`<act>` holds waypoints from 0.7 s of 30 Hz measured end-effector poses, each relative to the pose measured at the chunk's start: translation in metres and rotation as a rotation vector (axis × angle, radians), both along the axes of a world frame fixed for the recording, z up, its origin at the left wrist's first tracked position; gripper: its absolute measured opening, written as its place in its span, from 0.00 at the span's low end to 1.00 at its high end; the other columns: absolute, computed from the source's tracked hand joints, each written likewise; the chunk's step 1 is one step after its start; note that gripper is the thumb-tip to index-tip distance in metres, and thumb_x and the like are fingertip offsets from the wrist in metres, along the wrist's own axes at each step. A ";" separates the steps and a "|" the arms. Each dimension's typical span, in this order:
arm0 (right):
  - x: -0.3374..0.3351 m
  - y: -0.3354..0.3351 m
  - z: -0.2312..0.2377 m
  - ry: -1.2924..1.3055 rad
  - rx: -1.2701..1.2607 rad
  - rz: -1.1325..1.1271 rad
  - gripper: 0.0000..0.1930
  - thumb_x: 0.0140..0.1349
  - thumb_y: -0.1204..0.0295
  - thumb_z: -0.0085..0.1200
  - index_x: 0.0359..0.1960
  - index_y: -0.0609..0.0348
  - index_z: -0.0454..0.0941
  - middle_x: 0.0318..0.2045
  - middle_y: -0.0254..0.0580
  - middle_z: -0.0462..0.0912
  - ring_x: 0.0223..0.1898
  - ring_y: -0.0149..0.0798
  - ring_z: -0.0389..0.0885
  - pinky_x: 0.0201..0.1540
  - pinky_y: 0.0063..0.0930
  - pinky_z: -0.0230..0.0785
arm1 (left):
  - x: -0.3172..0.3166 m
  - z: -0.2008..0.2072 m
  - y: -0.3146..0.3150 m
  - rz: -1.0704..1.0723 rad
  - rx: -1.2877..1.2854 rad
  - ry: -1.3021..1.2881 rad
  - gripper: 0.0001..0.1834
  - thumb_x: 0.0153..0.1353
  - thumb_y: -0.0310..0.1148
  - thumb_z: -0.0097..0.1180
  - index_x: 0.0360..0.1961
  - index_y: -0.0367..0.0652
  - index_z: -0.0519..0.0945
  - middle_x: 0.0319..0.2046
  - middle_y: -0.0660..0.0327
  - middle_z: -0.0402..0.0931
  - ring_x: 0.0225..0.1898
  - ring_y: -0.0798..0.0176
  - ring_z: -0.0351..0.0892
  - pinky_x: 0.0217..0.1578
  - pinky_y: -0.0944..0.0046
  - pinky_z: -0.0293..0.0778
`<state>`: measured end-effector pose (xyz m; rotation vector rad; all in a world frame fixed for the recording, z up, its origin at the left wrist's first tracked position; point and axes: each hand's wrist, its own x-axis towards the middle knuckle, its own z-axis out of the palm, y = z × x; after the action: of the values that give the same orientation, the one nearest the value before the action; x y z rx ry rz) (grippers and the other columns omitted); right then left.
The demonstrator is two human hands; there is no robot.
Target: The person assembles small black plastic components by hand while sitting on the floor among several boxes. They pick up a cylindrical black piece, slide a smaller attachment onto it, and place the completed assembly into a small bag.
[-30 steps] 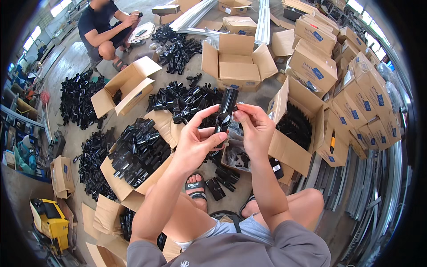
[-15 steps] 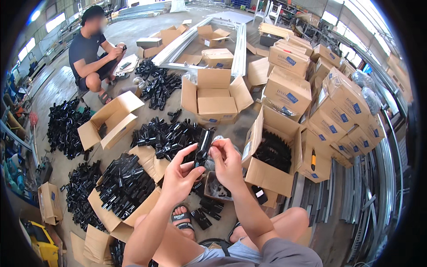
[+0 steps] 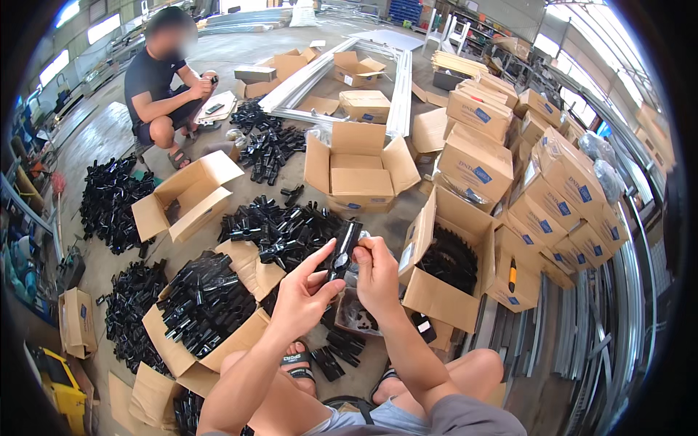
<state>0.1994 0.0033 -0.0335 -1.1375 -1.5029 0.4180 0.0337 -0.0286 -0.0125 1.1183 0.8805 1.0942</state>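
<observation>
Between my two hands is a glossy black part (image 3: 347, 243) with a tubular upper end, tilted slightly, its kind not clear. My left hand (image 3: 304, 296) pinches its lower end between thumb and fingers. The fingertips of my right hand (image 3: 376, 276) are closed at its upper right side; anything small between them is hidden. Below the hands a small carton (image 3: 339, 317) holds clear plastic and small dark pieces. Several similar black parts (image 3: 340, 349) lie on the floor by my feet. To the left, an opened carton (image 3: 169, 341) is heaped with more of them.
Loose heaps of black parts (image 3: 116, 203) cover the left floor. An open carton (image 3: 447, 289) with dark ridged parts stands right, beside stacked boxes (image 3: 476, 156) and long metal profiles (image 3: 582, 349). Ahead are an open carton (image 3: 360, 200) and white frame (image 3: 398, 94). A co-worker (image 3: 156, 94) squats far left.
My view has tilted up a little, so the scene sits lower in the picture. Both hands keep hold of the black part, with only slight finger movement.
</observation>
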 end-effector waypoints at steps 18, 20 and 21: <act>-0.004 0.004 -0.015 0.241 -0.058 -0.007 0.04 0.69 0.80 0.60 0.42 0.68 0.81 0.33 0.43 0.87 0.35 0.32 0.87 0.41 0.25 0.78 | -0.002 -0.008 0.005 -0.014 -0.061 -0.061 0.40 0.68 0.18 0.60 0.79 0.55 0.63 0.41 0.71 0.83 0.36 0.82 0.73 0.39 0.74 0.77; -0.003 0.005 -0.022 0.299 -0.039 -0.012 0.03 0.68 0.81 0.61 0.42 0.68 0.81 0.34 0.41 0.87 0.36 0.30 0.86 0.42 0.24 0.77 | -0.001 -0.008 0.005 -0.018 -0.058 -0.071 0.40 0.68 0.18 0.60 0.79 0.55 0.64 0.41 0.71 0.83 0.36 0.82 0.73 0.39 0.74 0.77; -0.003 0.005 -0.023 0.347 -0.050 0.005 0.04 0.68 0.81 0.61 0.42 0.68 0.82 0.34 0.40 0.87 0.36 0.29 0.86 0.43 0.23 0.77 | 0.000 -0.008 0.005 -0.018 -0.058 -0.078 0.40 0.68 0.18 0.60 0.79 0.55 0.64 0.40 0.71 0.83 0.36 0.82 0.73 0.39 0.74 0.77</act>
<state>0.1966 0.0082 -0.0569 -1.0386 -1.1979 0.6251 0.0334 -0.0234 -0.0206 1.0272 0.8344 1.0833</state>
